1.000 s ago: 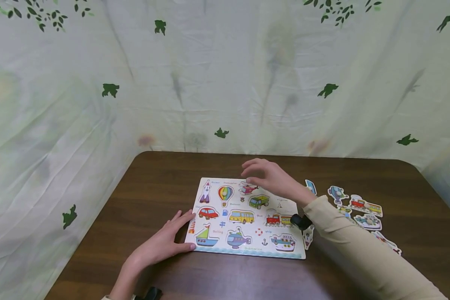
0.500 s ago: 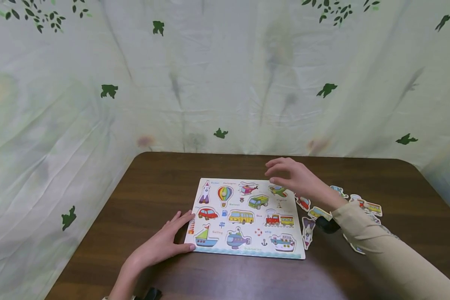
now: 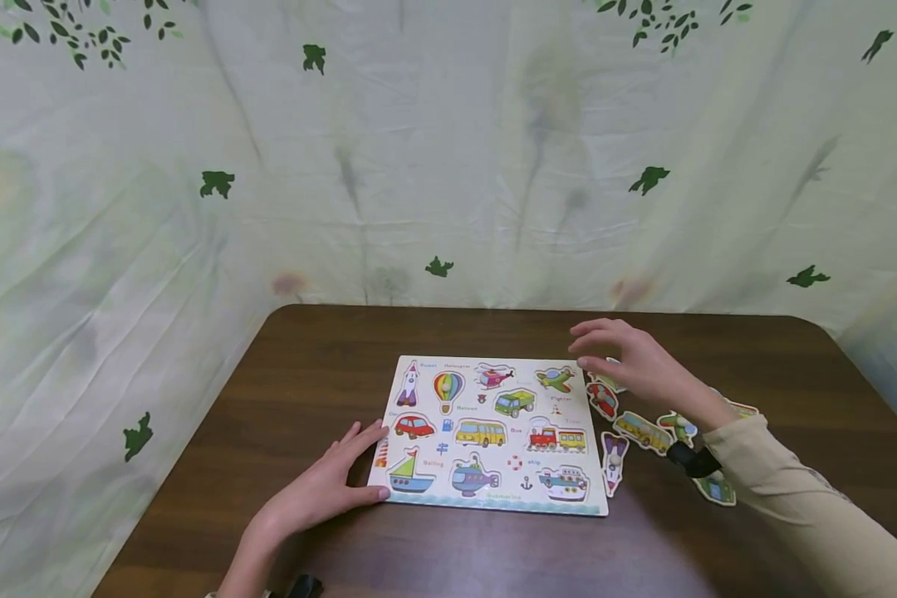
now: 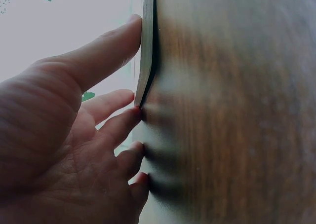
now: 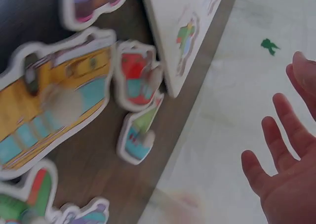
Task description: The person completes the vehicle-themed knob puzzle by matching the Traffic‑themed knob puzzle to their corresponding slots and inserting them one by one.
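Left hand (image 3: 329, 477): thumb and fingers straight and spread, set against the left edge and near corner; a wide, steadying touch with nothing gripped.
Table (image 3: 329, 365): dark wood, under everything.
Board (image 3: 501, 455): flat, long side toward the person. Its outlined pictures (image 3: 481, 432) include a car, bus and rocket that match loose pieces, so none of those three looks fitted. The step in hand seems to be a hand moving between board and pieces, with no placing under way.
Car (image 3: 602, 400): loose, just beside the board's right edge.
Sailboat (image 5: 137, 135): next to the car, near the far right corner in the right wrist view.
Rocket (image 3: 615, 463): loose, just beside the right edge, nearer the person.
Right hand (image 3: 646, 365): raised above the table past the far right corner, fingers loosely bent, wide gap to the thumb, holding nothing.
Bus (image 3: 643, 432): loose, right of the car. Its knob (image 5: 61, 104) faces up; a pick would likely call for lowering the hand, narrowing to a pinch on a knob, then turning the piece to suit its outline.
Green piece (image 3: 676, 426): beyond the bus, partly covered by the wrist.
Sleeve (image 3: 815, 515): hides some pieces farther right.
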Motion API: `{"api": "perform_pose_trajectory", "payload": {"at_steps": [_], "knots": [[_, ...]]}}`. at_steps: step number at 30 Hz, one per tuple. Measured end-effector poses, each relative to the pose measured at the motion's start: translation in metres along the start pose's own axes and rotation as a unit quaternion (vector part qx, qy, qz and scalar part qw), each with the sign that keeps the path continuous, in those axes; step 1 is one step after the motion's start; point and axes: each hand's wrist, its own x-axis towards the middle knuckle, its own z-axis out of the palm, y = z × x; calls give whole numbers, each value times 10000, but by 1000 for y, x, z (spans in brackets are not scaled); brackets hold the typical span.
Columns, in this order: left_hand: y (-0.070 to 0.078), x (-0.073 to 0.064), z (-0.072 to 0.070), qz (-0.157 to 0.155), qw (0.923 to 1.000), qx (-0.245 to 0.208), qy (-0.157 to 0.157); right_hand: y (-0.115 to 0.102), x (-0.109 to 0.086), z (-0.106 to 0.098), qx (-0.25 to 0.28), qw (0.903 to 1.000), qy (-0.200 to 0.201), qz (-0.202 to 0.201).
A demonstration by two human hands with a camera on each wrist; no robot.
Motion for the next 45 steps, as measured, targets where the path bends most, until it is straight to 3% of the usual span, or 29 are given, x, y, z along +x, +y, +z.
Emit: {"api": "perform_pose_trajectory", "payload": {"at_steps": [8, 18, 25, 33, 45], "knots": [[0, 0, 0, -20, 10000, 4, 4, 13, -15, -7, -72, 9993, 4, 380], [1, 0, 0, -59, 10000, -22, 20, 35, -23, -11, -173, 9988, -88, 451], [1, 0, 0, -84, 10000, -10, 20, 54, -27, -12, -349, 9990, -159, 235], [-1, 1, 0, -102, 9999, -8, 9, 70, -25, -12, -393, 9982, -386, 248], [-1, 1, 0, -21, 10000, 1, 21, 80, -20, -7, -516, 9965, -643, 148]]}}
